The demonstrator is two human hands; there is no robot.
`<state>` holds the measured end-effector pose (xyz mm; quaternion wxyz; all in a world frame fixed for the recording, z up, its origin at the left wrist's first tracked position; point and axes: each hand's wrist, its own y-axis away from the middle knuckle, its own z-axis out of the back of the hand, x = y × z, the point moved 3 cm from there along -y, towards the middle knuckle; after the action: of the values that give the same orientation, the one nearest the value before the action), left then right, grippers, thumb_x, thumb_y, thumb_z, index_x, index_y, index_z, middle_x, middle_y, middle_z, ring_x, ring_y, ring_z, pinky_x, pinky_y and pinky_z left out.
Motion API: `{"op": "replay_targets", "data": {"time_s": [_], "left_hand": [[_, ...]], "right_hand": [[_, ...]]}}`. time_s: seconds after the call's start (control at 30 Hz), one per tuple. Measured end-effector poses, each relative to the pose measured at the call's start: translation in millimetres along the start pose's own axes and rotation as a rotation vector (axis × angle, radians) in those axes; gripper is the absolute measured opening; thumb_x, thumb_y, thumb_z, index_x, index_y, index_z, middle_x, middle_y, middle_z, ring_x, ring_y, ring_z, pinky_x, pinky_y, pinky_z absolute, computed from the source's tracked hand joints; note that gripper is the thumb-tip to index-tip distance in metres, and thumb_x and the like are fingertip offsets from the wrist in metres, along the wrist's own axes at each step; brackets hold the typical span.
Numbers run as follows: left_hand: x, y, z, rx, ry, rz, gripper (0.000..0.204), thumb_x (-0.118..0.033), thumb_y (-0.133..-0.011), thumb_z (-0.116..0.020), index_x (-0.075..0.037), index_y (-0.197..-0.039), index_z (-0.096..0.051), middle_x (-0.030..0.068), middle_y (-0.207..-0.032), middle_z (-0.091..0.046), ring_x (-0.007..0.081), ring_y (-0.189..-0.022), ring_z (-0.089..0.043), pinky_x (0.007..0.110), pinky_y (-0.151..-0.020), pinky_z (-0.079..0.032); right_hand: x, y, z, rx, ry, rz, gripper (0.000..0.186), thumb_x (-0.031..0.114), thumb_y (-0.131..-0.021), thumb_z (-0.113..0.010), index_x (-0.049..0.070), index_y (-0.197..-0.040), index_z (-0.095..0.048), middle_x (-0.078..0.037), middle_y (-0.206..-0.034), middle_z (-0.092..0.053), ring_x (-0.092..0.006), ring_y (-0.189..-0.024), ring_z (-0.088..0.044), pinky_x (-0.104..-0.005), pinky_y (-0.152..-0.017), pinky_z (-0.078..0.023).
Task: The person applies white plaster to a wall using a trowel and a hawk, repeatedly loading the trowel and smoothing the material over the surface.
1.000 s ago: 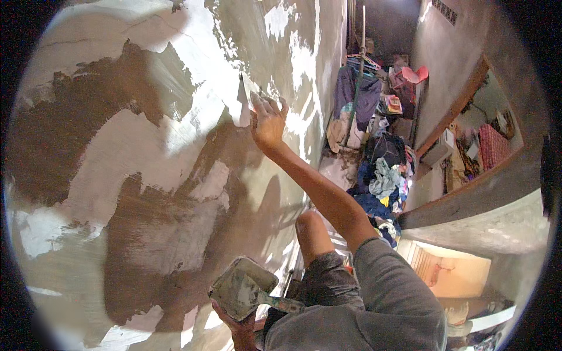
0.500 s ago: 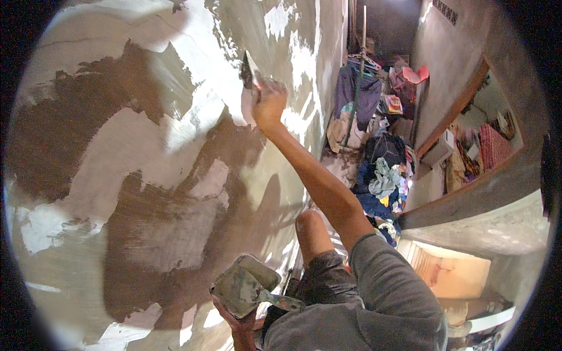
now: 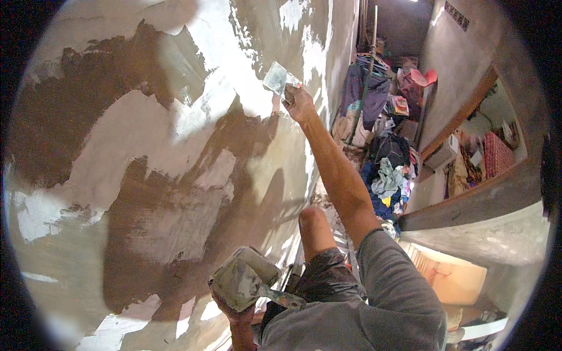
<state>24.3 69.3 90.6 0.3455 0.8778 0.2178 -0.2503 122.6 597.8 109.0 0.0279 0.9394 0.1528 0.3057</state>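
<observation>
My right hand (image 3: 300,104) grips a putty knife (image 3: 280,78) with a broad, pale blade, raised near the upper part of the wall (image 3: 175,228). Whether the blade touches the wall I cannot tell. The wall is patchy, with brown, grey and white areas of smeared filler. Low and near my body, my left hand (image 3: 237,313) supports a square, grey-crusted tray (image 3: 263,264) from below. A second scraper (image 3: 283,298) lies in that tray, its handle sticking out over the rim toward me.
A heap of clothes (image 3: 387,175) lies along the passage floor on the right. Behind it stand a pole (image 3: 373,52) and dark hanging cloth (image 3: 369,93). A red plastic item (image 3: 424,78) sits farther back. A wood-framed opening (image 3: 468,111) is in the right wall.
My right hand has moved right and slightly down with the putty knife, whose blade has turned from edge-on to flat toward view. My left hand and the tray stay nearly in place.
</observation>
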Motion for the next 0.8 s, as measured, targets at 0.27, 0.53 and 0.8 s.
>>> {"op": "replay_targets", "data": {"time_s": [0.27,0.53,0.8], "left_hand": [[1,6,-13,0.003,-0.140,-0.068,0.101,-0.013,-0.059,-0.081,-0.011,-0.137,-0.018,0.0099,-0.135,-0.035,0.0242,-0.125,-0.036,0.040,-0.108,-0.028],[-1,10,-14,0.000,-0.214,-0.096,0.106,-0.019,-0.055,-0.085,-0.010,-0.136,-0.018,0.0106,-0.134,-0.036,0.0240,-0.123,-0.037,0.039,-0.106,-0.029],[2,16,-33,0.000,-0.548,-0.221,0.112,-0.027,-0.050,-0.088,-0.008,-0.136,-0.018,0.0123,-0.133,-0.038,0.0249,-0.121,-0.041,0.040,-0.106,-0.030]], "right_hand": [[-7,-4,-25,0.039,-0.099,0.089,0.009,0.005,-0.086,-0.054,0.012,-0.082,-0.050,0.004,-0.065,-0.044,-0.0105,-0.057,-0.041,-0.0281,-0.064,-0.037],[9,5,-59,0.057,-0.204,0.073,0.006,0.003,-0.088,-0.050,0.008,-0.086,-0.050,0.001,-0.065,-0.045,-0.0107,-0.053,-0.040,-0.0281,-0.055,-0.037],[38,5,-75,0.037,-0.218,0.062,0.008,0.002,-0.090,-0.050,0.008,-0.095,-0.049,-0.003,-0.082,-0.054,-0.0115,-0.071,-0.051,-0.0309,-0.065,-0.044]]}}
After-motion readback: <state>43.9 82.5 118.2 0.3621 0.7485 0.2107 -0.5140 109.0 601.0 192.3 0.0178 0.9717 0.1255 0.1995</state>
